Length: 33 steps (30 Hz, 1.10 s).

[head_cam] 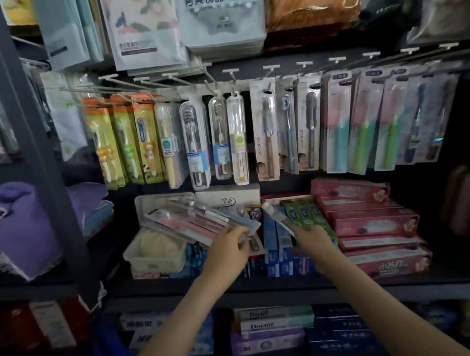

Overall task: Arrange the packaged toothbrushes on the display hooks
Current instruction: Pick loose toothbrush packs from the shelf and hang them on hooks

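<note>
**Tucked fingers, cropped towels, smeared packs**

Some fingers of the left grip (231, 247) lie hidden under the fan of toothbrush packs (191, 222) it holds. Those of the right grip (313, 239) vanish behind a single toothbrush pack (276, 215), which is motion-blurred so its brush cannot be made out. Both forearms (186, 318) are cut by the lower edge and cover part of the blue boxes (269, 233) at the shelf's (272, 289) front edge. The towel packs (220, 9) are cropped by the top edge. The hanging packs (426, 116) at the right end of the hook rail (316, 55) are smeared, their print unreadable.
</note>
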Each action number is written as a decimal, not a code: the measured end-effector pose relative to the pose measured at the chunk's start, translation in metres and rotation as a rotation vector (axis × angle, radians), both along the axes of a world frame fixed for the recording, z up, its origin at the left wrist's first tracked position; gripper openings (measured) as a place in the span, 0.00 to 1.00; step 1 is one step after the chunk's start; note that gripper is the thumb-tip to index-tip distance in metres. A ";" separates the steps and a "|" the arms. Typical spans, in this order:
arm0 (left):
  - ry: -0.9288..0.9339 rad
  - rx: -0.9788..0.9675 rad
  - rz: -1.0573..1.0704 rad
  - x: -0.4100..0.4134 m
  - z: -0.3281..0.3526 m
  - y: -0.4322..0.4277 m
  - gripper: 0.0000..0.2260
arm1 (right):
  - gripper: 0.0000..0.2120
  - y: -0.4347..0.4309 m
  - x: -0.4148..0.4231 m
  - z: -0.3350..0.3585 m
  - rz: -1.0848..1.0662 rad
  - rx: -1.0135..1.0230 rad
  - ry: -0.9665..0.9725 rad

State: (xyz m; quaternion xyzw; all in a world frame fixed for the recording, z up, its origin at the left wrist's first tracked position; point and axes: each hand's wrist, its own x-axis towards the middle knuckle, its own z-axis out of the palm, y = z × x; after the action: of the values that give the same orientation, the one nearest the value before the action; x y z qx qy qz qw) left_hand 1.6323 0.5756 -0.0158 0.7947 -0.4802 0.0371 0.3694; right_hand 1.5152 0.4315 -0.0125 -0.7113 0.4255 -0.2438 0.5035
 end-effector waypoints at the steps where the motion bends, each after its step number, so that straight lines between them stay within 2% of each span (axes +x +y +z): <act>1: 0.078 -0.031 -0.004 -0.005 0.004 -0.005 0.13 | 0.05 0.002 -0.006 0.002 -0.011 0.097 -0.134; 3: 0.311 -0.035 -0.022 -0.021 0.015 -0.014 0.10 | 0.04 0.009 -0.020 0.005 -0.009 0.183 -0.275; 5: 0.705 -0.019 -0.102 -0.037 0.024 -0.024 0.10 | 0.09 0.022 -0.031 0.005 0.025 0.211 -0.320; 7: 1.080 -0.048 -0.194 -0.048 0.032 -0.033 0.14 | 0.14 0.034 -0.037 0.006 0.088 0.198 -0.347; 8: 1.173 -0.086 -0.212 -0.050 0.034 -0.037 0.15 | 0.15 0.039 -0.041 0.010 0.111 0.151 -0.338; 10: 1.246 -0.169 -0.204 -0.050 0.038 -0.041 0.16 | 0.19 0.045 -0.045 0.016 0.146 0.005 -0.284; 13: 1.218 -0.238 -0.180 -0.044 0.040 -0.038 0.13 | 0.18 0.052 -0.047 0.029 0.229 -0.200 -0.166; 16: 1.130 -0.227 -0.267 -0.032 0.045 -0.025 0.14 | 0.14 0.059 -0.041 0.047 0.289 -0.123 -0.194; 21: 0.867 -0.127 -0.512 -0.016 0.076 0.004 0.14 | 0.18 0.060 -0.002 0.083 0.279 -0.086 -0.281; 26: 0.500 -0.098 -0.380 0.004 0.115 0.018 0.17 | 0.15 0.070 0.032 0.120 0.218 -0.294 -0.359; 29: 0.264 -0.065 -0.262 0.015 0.134 0.023 0.14 | 0.23 0.076 0.042 0.137 0.199 -0.441 -0.351; 31: 0.213 -0.038 -0.237 0.021 0.143 0.026 0.13 | 0.31 0.080 0.047 0.146 0.214 -0.468 -0.319; 33: 0.233 -0.025 -0.245 0.024 0.146 0.025 0.13 | 0.34 0.081 0.050 0.151 0.223 -0.481 -0.280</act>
State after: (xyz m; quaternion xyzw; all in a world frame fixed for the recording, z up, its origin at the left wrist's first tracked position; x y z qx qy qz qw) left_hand 1.6567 0.6010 0.1306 0.7246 -0.5268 -0.0944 0.4341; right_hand 1.5649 0.5129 0.1383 -0.8119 0.2011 -0.3768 0.3979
